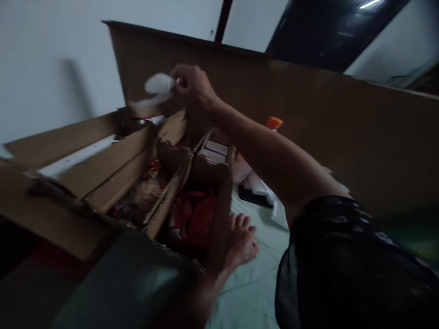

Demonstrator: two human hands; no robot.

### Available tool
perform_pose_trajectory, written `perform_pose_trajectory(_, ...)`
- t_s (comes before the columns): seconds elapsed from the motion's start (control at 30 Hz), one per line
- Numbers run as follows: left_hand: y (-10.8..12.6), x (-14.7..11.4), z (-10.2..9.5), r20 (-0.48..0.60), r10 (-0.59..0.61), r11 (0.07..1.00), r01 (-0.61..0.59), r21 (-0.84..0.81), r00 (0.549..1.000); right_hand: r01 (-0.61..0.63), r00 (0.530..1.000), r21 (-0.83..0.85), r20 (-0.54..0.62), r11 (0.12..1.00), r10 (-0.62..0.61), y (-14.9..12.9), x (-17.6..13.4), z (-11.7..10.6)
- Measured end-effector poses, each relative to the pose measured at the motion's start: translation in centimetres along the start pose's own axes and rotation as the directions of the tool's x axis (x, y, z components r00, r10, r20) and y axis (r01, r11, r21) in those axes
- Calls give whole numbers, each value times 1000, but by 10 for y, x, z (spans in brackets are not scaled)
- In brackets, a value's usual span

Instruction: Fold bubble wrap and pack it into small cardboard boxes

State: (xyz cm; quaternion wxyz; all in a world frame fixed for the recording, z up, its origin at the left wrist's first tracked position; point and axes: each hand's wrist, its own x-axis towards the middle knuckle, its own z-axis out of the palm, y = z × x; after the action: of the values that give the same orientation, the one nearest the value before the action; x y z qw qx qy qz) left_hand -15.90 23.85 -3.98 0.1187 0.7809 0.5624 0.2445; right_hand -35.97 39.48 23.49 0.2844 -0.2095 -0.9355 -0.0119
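My right hand (192, 84) is raised above the back of a cardboard box (126, 155), its fingers closed on a white blurred thing (159, 84). That thing looks thin and pale, with a rounded end; motion smear hides its kind. Cardboard dividers (168, 201) split the box into compartments. Red packets (194, 214) lie in the front right one. To their left, a clear-wrapped packet (149, 189) shows beside red wrapping. A white carton with a purple stripe (214, 151) stands in a rear compartment. My left hand is outside the picture.
A tall cardboard panel (308, 105) rises behind the box. An orange-capped bottle (273, 122), white plastic (255, 183) and a flat black object (255, 197) lie to the right on a pale green sheet (260, 274). A bare foot (243, 240) rests against the box's right side.
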Motion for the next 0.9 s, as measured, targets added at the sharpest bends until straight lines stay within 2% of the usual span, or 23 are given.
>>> perform_pose_trajectory(0.1, 1, -2, 3, 22, -27, 1000, 28, -14, 999, 49, 967, 82, -251, 995, -27, 19, -85, -64)
perform_pose_trajectory(0.17, 0, -4, 7, 29, -20, 1000, 20, -15, 999, 67, 900, 113, -436, 991, -11, 29, -152, -99)
perform_pose_trajectory(0.2, -1, -4, 10, 32, -14, 1000, 14, -16, 999, 36, 859, 76, -512, 996, 8, 37, -185, -112)
perform_pose_trajectory(0.27, -1, -4, 14, 33, -15, 1000, 15, -13, 999, -139, 767, -23, -635, 990, 93, 59, -242, -128)
perform_pose_trajectory(0.3, -1, -5, 16, 34, -24, 1000, 24, -8, 999, -255, 753, -70, -640, 965, 152, 74, -265, -130)
perform_pose_trajectory(0.33, 0, -5, 17, 36, -33, 999, 33, -1, 999, -358, 760, -111, -611, 927, 220, 90, -285, -129)
perform_pose_trajectory(0.37, 1, -5, 17, 40, -40, 999, 40, 9, 998, -431, 791, -149, -538, 890, 292, 107, -301, -125)
perform_pose_trajectory(0.43, 3, -5, 17, 46, -49, 998, 48, 27, 998, -490, 852, -209, -317, 846, 416, 137, -325, -112)
perform_pose_trajectory(0.5, 5, -6, 16, 46, -54, 998, 53, 29, 997, -475, 880, -245, -115, 845, 461, 157, -343, -99)
perform_pose_trajectory(0.63, 6, -6, 17, 49, -63, 998, 62, 16, 997, -351, 870, -374, 209, 858, 447, 165, -361, -75)
perform_pose_trajectory(0.77, 5, -5, 18, 52, -63, 998, 61, 28, 997, -218, 881, -417, 305, 883, 361, 172, -350, -41)
perform_pose_trajectory(0.9, 3, -5, 16, 74, -50, 998, 46, 50, 996, -177, 872, -431, 348, 885, 344, 190, -335, -19)
